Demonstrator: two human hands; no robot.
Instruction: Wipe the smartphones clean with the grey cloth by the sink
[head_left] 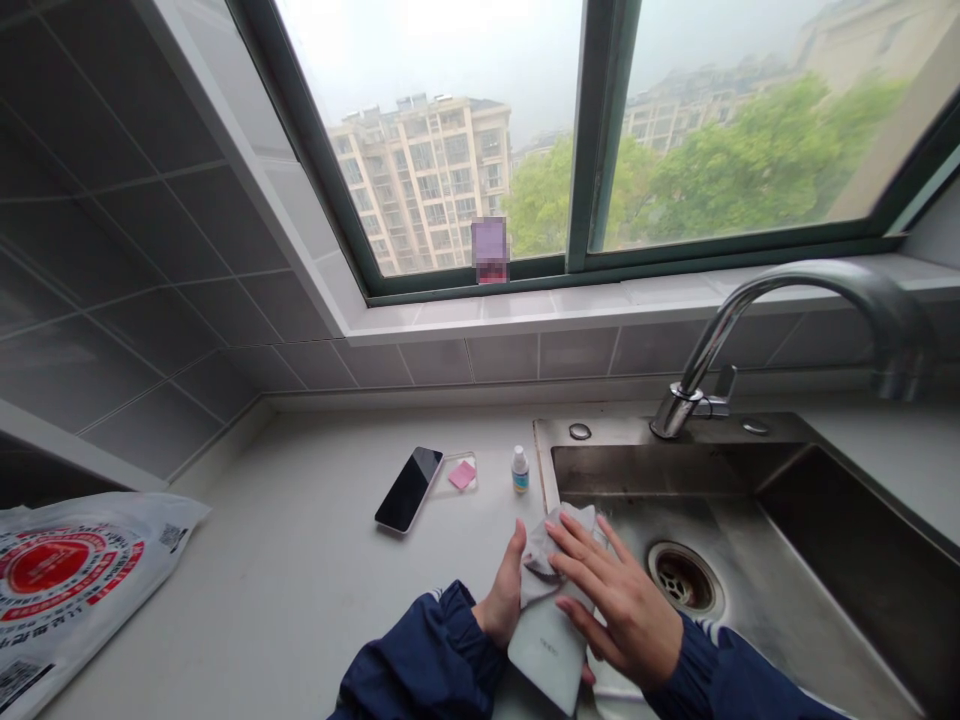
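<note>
My left hand (501, 590) is wrapped round the edge of a pale phone (551, 645), its back facing up with a small logo, near the sink's left rim. Pressed against the phone's upper part is a light grey cloth (541, 560), under the fingers of my right hand (619, 600). Part of the cloth is hidden by those fingers. On the counter beyond lies a second phone (409, 490) with a black screen. Beside it are a clear phone case (454, 487) and a pink square (462, 475). A small white-capped bottle (520, 472) stands upright by the sink.
The steel sink (600, 430) with its drain (684, 578) is at the right, under a curved chrome faucet (697, 350). A printed plastic bag (142, 530) lies at the left on the white counter (285, 560). Behind runs a window sill (540, 308).
</note>
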